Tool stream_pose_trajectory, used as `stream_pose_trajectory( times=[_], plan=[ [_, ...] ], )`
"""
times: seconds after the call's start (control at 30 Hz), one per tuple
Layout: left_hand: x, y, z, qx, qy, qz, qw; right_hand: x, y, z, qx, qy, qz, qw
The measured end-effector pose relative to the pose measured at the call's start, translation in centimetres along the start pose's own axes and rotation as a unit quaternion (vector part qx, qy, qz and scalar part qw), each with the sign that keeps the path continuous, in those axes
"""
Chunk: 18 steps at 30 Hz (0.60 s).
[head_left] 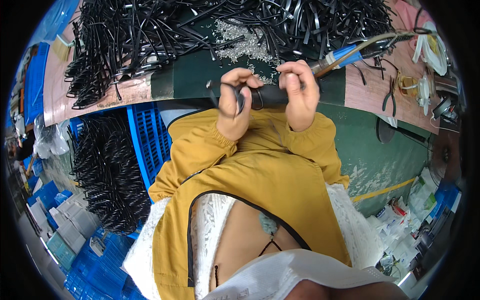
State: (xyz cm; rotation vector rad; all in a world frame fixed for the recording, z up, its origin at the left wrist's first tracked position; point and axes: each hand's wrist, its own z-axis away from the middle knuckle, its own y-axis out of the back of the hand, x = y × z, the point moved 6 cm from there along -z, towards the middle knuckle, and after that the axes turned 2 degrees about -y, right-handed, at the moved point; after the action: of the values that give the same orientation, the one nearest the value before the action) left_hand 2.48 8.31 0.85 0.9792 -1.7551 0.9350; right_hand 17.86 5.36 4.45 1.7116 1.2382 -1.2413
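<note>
My left hand is closed around a thin black curved piece and presses it against the tip of a black power screwdriver. My right hand grips the screwdriver's black body, which lies across both hands just above the workbench edge. Its far end carries a blue collar and a hose running up to the right. Mustard-yellow sleeves cover both forearms.
A large heap of black plastic strips fills the workbench top, with a scatter of small silver screws behind my hands. Pliers lie at right. A blue crate with more black pieces stands left of my lap.
</note>
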Motion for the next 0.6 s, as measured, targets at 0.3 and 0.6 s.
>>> stream_pose_trajectory(
  times=[0.3,0.6],
  plan=[
    [-2.0,3.6,5.6,-0.017,0.012,0.033,0.999,3.5,-0.5,2.4,-0.015,-0.111,0.113,0.987],
    [-1.8,3.1,5.2,0.020,-0.062,-0.113,0.991,4.5,-0.9,1.9,0.047,-0.133,-0.022,0.990]
  ],
)
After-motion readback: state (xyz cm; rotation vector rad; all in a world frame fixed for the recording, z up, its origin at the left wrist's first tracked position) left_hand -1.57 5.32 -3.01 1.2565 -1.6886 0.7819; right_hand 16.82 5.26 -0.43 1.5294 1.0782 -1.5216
